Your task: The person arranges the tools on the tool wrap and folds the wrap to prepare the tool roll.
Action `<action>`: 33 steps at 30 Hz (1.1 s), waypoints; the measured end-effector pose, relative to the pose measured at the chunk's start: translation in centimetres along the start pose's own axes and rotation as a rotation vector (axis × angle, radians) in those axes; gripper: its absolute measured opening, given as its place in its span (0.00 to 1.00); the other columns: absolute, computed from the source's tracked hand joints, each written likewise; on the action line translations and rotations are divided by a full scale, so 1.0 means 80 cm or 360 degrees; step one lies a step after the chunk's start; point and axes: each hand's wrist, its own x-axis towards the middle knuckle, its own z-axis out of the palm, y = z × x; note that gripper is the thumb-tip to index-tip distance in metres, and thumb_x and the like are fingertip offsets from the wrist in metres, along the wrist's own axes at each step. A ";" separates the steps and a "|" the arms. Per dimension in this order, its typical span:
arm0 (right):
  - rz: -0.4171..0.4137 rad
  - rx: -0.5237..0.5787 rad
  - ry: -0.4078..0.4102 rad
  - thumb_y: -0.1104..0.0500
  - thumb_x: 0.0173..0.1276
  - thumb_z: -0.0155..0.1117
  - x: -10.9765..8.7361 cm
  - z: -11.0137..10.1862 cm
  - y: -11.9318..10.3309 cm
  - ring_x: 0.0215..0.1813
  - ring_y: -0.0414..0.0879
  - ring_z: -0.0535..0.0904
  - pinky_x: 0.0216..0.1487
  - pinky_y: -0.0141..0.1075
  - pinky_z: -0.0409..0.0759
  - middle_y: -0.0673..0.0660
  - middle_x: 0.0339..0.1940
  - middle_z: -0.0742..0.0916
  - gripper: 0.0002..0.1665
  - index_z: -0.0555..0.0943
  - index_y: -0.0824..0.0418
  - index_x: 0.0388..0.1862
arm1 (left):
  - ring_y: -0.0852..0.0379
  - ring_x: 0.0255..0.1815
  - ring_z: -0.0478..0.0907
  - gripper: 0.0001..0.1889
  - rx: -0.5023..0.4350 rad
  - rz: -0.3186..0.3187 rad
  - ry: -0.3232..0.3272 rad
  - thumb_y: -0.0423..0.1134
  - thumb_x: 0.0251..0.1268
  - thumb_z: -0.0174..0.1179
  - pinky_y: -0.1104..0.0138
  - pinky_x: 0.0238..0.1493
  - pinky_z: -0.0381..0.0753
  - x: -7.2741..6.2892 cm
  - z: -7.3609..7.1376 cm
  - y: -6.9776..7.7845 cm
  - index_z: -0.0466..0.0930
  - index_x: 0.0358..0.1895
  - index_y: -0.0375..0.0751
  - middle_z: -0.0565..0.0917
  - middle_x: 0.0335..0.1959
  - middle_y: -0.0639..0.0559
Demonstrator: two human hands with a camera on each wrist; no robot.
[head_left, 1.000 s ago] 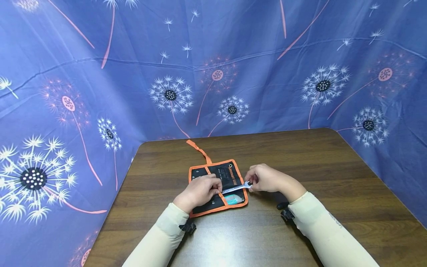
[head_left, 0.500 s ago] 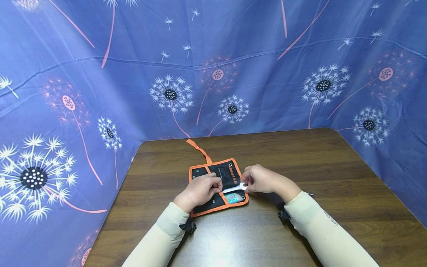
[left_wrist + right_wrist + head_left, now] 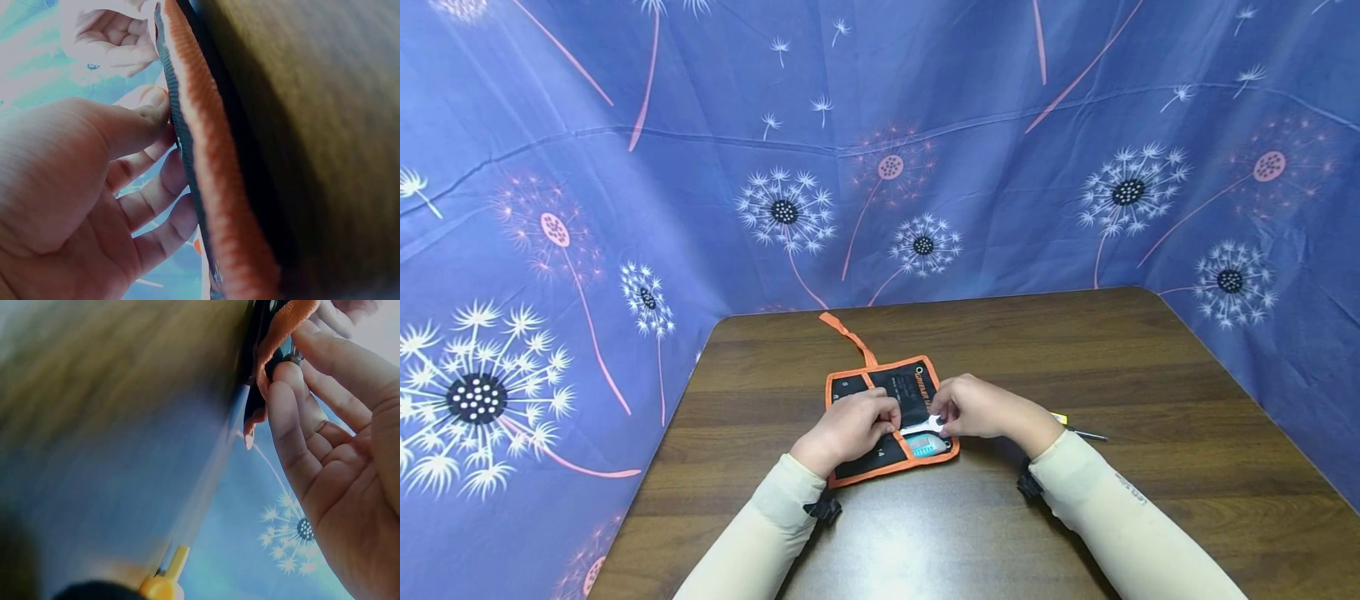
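A black tool roll (image 3: pixel 912 396) with orange edging lies on the table, its numbered pockets to the left. A silver open-end wrench (image 3: pixel 925 426) lies across it, its far part inside a pocket. My right hand (image 3: pixel 981 407) pinches the wrench's open end; in the right wrist view the right hand (image 3: pixel 350 456) has thumb and fingertips close together at the roll's orange edge. My left hand (image 3: pixel 850 425) pinches the orange pocket edge beside the wrench. In the left wrist view the left hand (image 3: pixel 94 175) has its thumb and fingers against the roll's side. A teal-and-grey tool (image 3: pixel 927 447) sits in the neighbouring pocket.
An orange tie strap (image 3: pixel 848 335) stretches from the roll toward the table's back. A tool with a yellow handle and thin metal shaft (image 3: pixel 1090 435) lies right of the right wrist, partly hidden. Blue dandelion-patterned cloth (image 3: pixel 1000 167) hangs behind the wooden table (image 3: pixel 1150 375).
The right hand has moved left, sliding the wrench deeper into the pocket. The yellow-handled tool has come out from behind the right arm. The left hand has stayed in place.
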 end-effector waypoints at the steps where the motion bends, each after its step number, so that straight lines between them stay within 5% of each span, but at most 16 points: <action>1: -0.0003 -0.0004 -0.0003 0.68 0.59 0.79 0.001 0.001 -0.001 0.34 0.35 0.80 0.35 0.32 0.82 0.49 0.38 0.85 0.13 0.89 0.61 0.43 | 0.65 0.35 0.73 0.07 0.0001 0.0000 0.0000 0.39 0.74 0.67 0.67 0.37 0.75 0.000 0.000 0.000 0.82 0.37 0.59 0.73 0.34 0.66; 33: 0.0021 -0.0080 -0.0084 0.67 0.63 0.77 0.010 0.006 -0.009 0.34 0.34 0.80 0.37 0.32 0.81 0.48 0.36 0.85 0.11 0.90 0.61 0.44 | 0.65 0.33 0.73 0.09 0.0053 -0.0002 0.0011 0.38 0.72 0.69 0.67 0.36 0.75 0.001 0.002 0.002 0.81 0.36 0.59 0.72 0.33 0.65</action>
